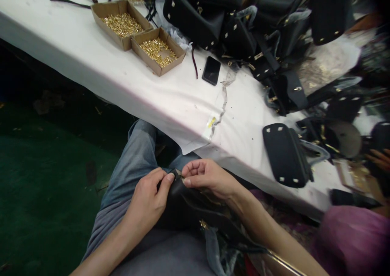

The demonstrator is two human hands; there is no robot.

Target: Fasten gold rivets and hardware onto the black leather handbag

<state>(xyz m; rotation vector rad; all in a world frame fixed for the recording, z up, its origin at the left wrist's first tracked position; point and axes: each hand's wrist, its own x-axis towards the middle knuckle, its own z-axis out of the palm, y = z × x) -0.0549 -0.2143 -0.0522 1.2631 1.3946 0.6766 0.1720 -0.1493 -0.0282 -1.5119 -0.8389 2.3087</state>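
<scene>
A black handbag (183, 209) rests in my lap, its gold hardware and plastic-wrapped handle towards my right forearm. My left hand (152, 190) grips the bag's far end, thumb pressed down on a black corner or tab. Just to the right, my right hand (210, 177) pinches with thumb and forefinger at the same spot. A small light piece shows between the two hands, too small to name. What lies inside the right fingertips is hidden.
On the white-covered table (170, 109) stand two cardboard boxes (157, 67) of small gold metal pieces. A phone (211, 70) lies beside them. Black handbags (284, 156) are heaped at the right. Someone in purple (350, 239) and another person's hand (380, 158) are at the right edge.
</scene>
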